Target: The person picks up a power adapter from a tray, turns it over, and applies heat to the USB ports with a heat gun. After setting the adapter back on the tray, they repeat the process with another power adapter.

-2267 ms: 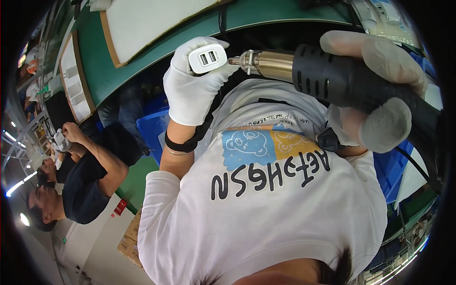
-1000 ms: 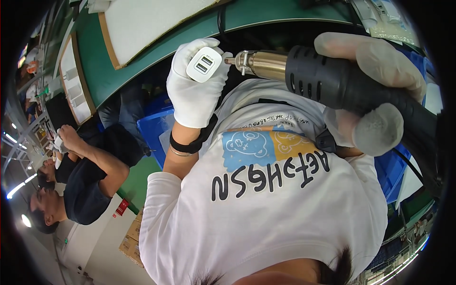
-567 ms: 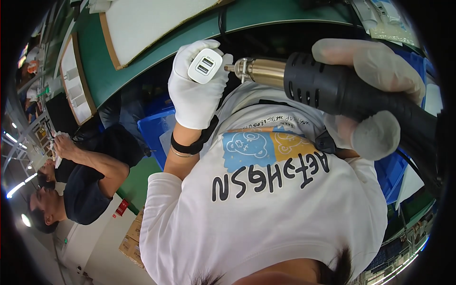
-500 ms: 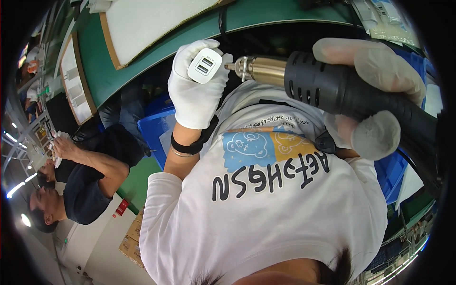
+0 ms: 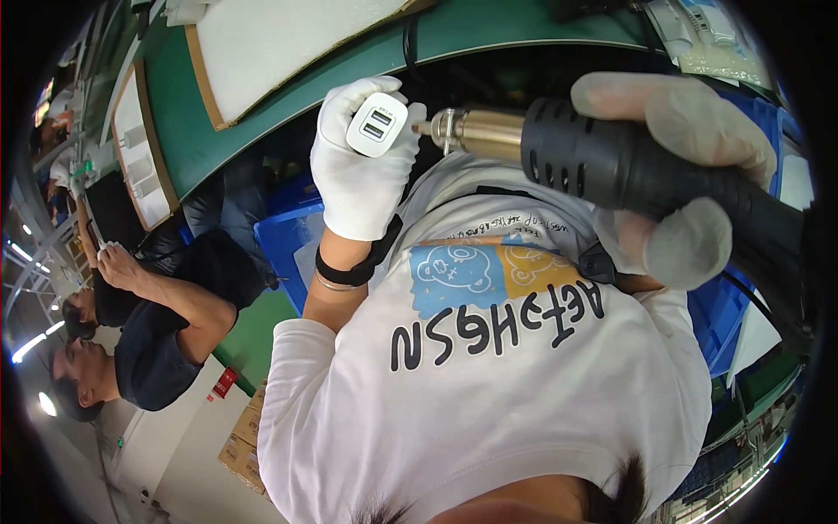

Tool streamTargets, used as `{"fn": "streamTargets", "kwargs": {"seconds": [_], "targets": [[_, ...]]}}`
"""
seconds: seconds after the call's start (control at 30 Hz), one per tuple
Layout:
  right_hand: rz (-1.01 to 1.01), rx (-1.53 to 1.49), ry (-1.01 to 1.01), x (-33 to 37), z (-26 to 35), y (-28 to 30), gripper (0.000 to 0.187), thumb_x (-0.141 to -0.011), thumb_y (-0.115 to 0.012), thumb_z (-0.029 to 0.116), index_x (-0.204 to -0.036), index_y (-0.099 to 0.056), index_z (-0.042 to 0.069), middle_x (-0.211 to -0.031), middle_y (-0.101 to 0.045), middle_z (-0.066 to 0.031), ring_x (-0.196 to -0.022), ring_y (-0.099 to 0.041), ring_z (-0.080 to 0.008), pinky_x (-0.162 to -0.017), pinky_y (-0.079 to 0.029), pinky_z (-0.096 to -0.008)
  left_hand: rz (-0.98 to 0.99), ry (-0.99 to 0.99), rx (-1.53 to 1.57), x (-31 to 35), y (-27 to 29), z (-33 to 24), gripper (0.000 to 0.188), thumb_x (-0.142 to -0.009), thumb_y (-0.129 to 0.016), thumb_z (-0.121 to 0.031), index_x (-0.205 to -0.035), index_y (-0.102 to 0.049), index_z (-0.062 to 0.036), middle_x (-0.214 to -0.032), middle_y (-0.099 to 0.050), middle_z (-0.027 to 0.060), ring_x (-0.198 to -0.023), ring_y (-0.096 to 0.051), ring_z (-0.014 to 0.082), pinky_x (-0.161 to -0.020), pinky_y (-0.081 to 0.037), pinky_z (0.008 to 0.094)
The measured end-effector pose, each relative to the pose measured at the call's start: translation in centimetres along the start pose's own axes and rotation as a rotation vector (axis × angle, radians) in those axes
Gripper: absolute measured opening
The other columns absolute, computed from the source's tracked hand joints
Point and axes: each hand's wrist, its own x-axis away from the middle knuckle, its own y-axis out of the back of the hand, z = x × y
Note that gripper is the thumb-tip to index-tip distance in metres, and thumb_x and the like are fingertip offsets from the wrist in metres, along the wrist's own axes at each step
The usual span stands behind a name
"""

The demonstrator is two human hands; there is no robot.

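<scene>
My left hand [image 5: 362, 188], in a white glove, is closed around a small white USB charger [image 5: 377, 125]. The charger's face, with two dark USB ports, is turned up toward me. From the right, my right hand [image 5: 690, 148] grips the black body of a hot air gun [image 5: 602, 153], its fingers wrapped about it and covered in a pale, translucent material. The gun's metal nozzle [image 5: 484, 133] points left at the charger, with its narrow tip close to the charger's right side and my gloved fingertips. Part of the right palm is hidden behind the gun.
A green workbench [image 5: 489, 26] runs across the top, bearing a white foam-lined tray [image 5: 271, 52] and a smaller compartment tray [image 5: 141, 166]. Blue bins [image 5: 284, 240] stand on either side of me. A co-worker [image 5: 153, 367] in dark clothing sits at the left. Plastic bags [image 5: 720, 57] lie at upper right.
The charger and my left hand have shifted down very slightly. The hot air gun and my right hand have barely moved. At the left, the co-workers have changed posture a little.
</scene>
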Motion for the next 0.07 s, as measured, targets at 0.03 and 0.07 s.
{"fn": "streamTargets", "kwargs": {"seconds": [0.03, 0.07], "targets": [[0.023, -0.045, -0.008, 0.11, 0.12, 0.23, 0.06, -0.069, -0.077, 0.03, -0.112, -0.049, -0.002, -0.099, -0.06, -0.0265, -0.074, -0.065, -0.0238, -0.06, -0.054, -0.0269, 0.005, 0.004, -0.001, 0.07, -0.09, -0.06, 0.038, -0.065, -0.067, 0.012, -0.097, -0.055, -0.0049, -0.09, -0.056, 0.0042, -0.079, -0.056, 0.012, -0.072, -0.046, 0.0223], [0.023, -0.044, -0.005, 0.19, 0.27, 0.33, 0.06, -0.069, -0.077, 0.03, -0.112, -0.049, -0.002, -0.099, -0.06, -0.0265, -0.074, -0.065, -0.0238, -0.06, -0.054, -0.0269, 0.005, 0.001, -0.001, 0.13, -0.2, -0.25, 0.038, -0.065, -0.067, 0.012, -0.097, -0.055, -0.0049, -0.09, -0.056, 0.0042, -0.079, -0.056, 0.012, -0.072, -0.046, 0.0223]]}}
